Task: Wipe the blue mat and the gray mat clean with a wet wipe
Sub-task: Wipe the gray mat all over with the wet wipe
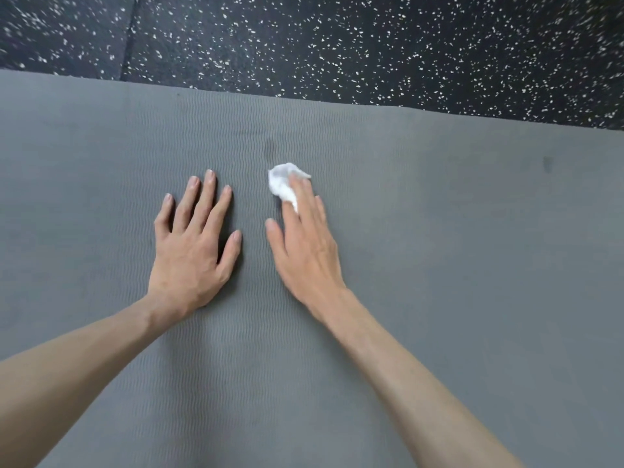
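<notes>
A dark rubber floor flecked with white (371, 45) borders the ribbed gray foam mat (456, 265). The left hand (192, 251) lies flat on it, fingers spread, bracing. The right hand (304, 244) presses a crumpled white wet wipe (282, 184) under straight fingers. The gray mat is being wiped; next likely comes a firm sweep outward. No blue mat shows.
</notes>
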